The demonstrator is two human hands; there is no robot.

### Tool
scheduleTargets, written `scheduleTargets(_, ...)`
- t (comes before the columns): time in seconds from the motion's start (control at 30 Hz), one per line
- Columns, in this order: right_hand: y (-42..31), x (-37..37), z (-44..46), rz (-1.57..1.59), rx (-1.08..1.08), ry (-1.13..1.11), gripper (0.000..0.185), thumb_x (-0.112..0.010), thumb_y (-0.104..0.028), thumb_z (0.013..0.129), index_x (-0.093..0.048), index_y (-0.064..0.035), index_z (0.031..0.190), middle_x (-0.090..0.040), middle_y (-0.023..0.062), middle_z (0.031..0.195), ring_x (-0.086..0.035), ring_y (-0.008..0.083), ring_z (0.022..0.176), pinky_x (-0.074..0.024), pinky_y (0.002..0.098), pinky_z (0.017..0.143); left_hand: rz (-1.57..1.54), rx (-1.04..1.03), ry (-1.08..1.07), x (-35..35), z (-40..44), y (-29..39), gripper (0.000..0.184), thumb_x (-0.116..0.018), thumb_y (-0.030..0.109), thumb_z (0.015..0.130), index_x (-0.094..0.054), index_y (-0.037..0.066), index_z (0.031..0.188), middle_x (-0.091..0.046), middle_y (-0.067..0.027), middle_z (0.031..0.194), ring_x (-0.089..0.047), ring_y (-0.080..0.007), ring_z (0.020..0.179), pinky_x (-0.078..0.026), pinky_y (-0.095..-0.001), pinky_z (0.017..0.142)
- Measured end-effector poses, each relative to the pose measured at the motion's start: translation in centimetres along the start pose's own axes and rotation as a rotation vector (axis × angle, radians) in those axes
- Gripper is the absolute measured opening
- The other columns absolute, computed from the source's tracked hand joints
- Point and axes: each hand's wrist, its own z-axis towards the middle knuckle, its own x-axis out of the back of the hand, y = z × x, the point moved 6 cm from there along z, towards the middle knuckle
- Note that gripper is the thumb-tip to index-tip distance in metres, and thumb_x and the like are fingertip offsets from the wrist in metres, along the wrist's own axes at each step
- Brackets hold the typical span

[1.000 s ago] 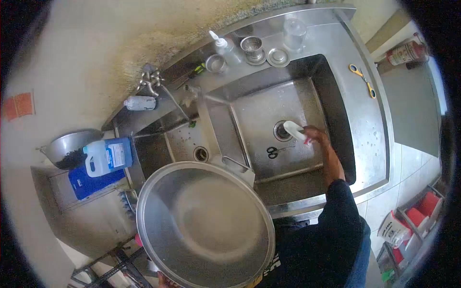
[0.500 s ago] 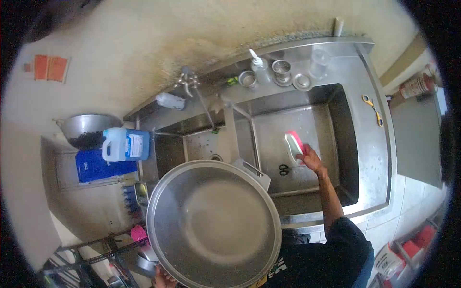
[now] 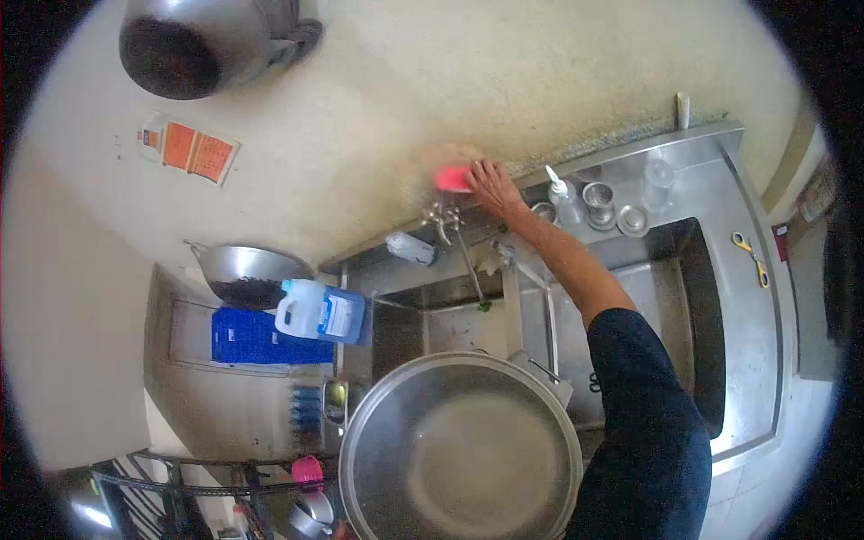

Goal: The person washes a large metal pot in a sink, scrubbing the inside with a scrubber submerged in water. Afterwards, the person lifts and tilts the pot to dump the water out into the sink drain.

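My right hand [image 3: 493, 191] reaches up past the sink and grips a pink scrub brush [image 3: 453, 178] by the wall, just above the faucet [image 3: 443, 222]. A large round aluminium pot [image 3: 396, 382] fills the lower middle of the view, its wide mouth facing me and its inside bare. At the bottom edge only a sliver of my left hand [image 3: 342, 531] shows, at the pot's rim; most of its fingers are cut off or hidden. Behind the pot lies the double steel sink [image 3: 621, 279], with dark-handled scissors [image 3: 594, 382] partly seen in its right basin.
A squeeze bottle [image 3: 565, 200], metal cups [image 3: 598, 202] and a clear container [image 3: 659, 184] line the back ledge. Yellow scissors [image 3: 751, 259] lie on the right drainboard. To the left are a blue-liquid jug [image 3: 337, 315], a wok [image 3: 252, 265] and a blue crate [image 3: 261, 337].
My right hand has carried the brush from over the right basin up and left to the wall above the faucet. The view has shifted, and the pot sits lower beneath the sink.
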Motion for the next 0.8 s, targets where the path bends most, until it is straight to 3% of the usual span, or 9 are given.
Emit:
scheduleTargets(0.3, -0.2, -2.7, -4.0, 0.236, 0.017, -0.117, 0.043, -0.051, -0.028, 0.086, -0.045, -0.0161, 0.126, -0.039, 0.0115, 0.135, -0.038, 0.0349, 0.121, -0.03, 0.0615, 0.098, -0.008, -0.018, -0.041, -2.1, -1.6, 0.5, 0.029, -0.052, 0.046, 0.09, -0.057, 0.019, 0.083, -0.046, 0.0072, 0.055, -0.036, -0.0064, 0.037, -0.03, -0.0225, 0.031)
scheduleTargets(0.37, 1.6, 3.2, -7.1, 0.405, -0.081, 0.115, 0.04, -0.058, -0.022, 0.082, -0.051, -0.0115, 0.12, -0.046, 0.0147, 0.127, -0.045, 0.0371, 0.115, -0.0356, 0.0546, 0.096, -0.053, -0.055, -0.113, -2.7, -2.5, 0.6, 0.03, -0.05, 0.046, 0.091, -0.057, 0.018, 0.081, -0.048, 0.0071, 0.055, -0.037, -0.0063, 0.037, -0.03, -0.0229, 0.031)
scheduleTargets(0.4, 2.4, 4.4, -10.7, 0.407, -0.089, 0.023, 0.04, -0.058, -0.022, 0.082, -0.051, -0.0115, 0.12, -0.046, 0.0147, 0.127, -0.045, 0.0371, 0.115, -0.0356, 0.0546, 0.096, -0.079, -0.063, -0.157, -3.1, -2.8, 0.8, 0.03, -0.049, 0.045, 0.091, -0.057, 0.018, 0.079, -0.049, 0.007, 0.055, -0.037, -0.0063, 0.037, -0.03, -0.0231, 0.031)
scheduleTargets(0.47, 4.7, 5.3, -16.2, 0.776, -0.413, -0.037, 0.034, -0.062, -0.018, 0.08, -0.056, -0.0054, 0.111, -0.052, 0.0181, 0.117, -0.051, 0.0371, 0.107, -0.0412, 0.0448, 0.092, -0.099, -0.042, -0.211, -3.8, -3.1, 0.7, 0.032, -0.049, 0.046, 0.091, -0.055, 0.017, 0.078, -0.048, 0.0066, 0.056, -0.037, -0.0068, 0.038, -0.03, -0.0234, 0.032)
scheduleTargets(0.57, 7.9, 2.7, -32.1, 0.554, -0.746, -0.201, 0.028, -0.062, -0.017, 0.08, -0.058, -0.0028, 0.104, -0.057, 0.0196, 0.105, -0.053, 0.0362, 0.1, -0.0458, 0.0425, 0.084, -0.172, -0.043, -0.256, -6.2, -3.7, 1.0, 0.037, -0.049, 0.049, 0.09, -0.051, 0.014, 0.077, -0.042, 0.0054, 0.056, -0.037, -0.0085, 0.041, -0.029, -0.0236, 0.034)
scheduleTargets(0.6, 8.1, -0.6, -39.8, 0.516, -0.993, -0.399, 0.029, -0.063, -0.018, 0.079, -0.059, -0.0032, 0.104, -0.058, 0.0203, 0.098, -0.054, 0.0362, 0.099, -0.047, 0.0432, 0.081, -0.133, -0.062, -0.086, -6.9, -4.4, 1.3, 0.038, -0.048, 0.05, 0.09, -0.053, 0.014, 0.08, -0.044, 0.0053, 0.056, -0.036, -0.0088, 0.04, -0.029, -0.0239, 0.033)
scheduleTargets(0.67, 5.8, -2.5, -50.1, 0.411, -0.89, -0.833, 0.036, -0.061, -0.02, 0.078, -0.057, -0.0079, 0.111, -0.051, 0.0206, 0.115, -0.053, 0.0358, 0.103, -0.0479, 0.048, 0.079, -0.086, -0.023, -0.138, -5.0, -4.0, 1.1, 0.037, -0.053, 0.04, 0.089, -0.056, 0.012, 0.113, -0.063, -0.0075, 0.1, -0.06, -0.0262, 0.091, -0.051, -0.0432, 0.075)
scheduleTargets(0.7, 4.2, -2.5, -53.9, 0.336, -0.791, -1.024, 0.04, -0.06, -0.02, 0.077, -0.055, -0.0099, 0.116, -0.047, 0.0202, 0.122, -0.053, 0.036, 0.104, -0.048, 0.0501, 0.078, -0.075, -0.017, -0.141, -4.3, -3.3, 0.8, 0.037, -0.053, 0.04, 0.089, -0.056, 0.012, 0.113, -0.063, -0.0075, 0.1, -0.06, -0.0262, 0.091, -0.051, -0.0432, 0.075)
scheduleTargets(0.8, 0.8, -0.4, -59.9, 0.201, -0.55, -1.055, 0.045, -0.059, -0.02, 0.076, -0.051, -0.0096, 0.12, -0.04, 0.0181, 0.129, -0.049, 0.0348, 0.109, -0.0469, 0.0519, 0.079, -0.191, -0.034, -0.224, -4.8, -3.2, 0.9, 0.035, -0.053, 0.039, 0.09, -0.056, 0.013, 0.113, -0.065, -0.0067, 0.091, -0.061, -0.0194, 0.068, -0.052, -0.0355, 0.056)
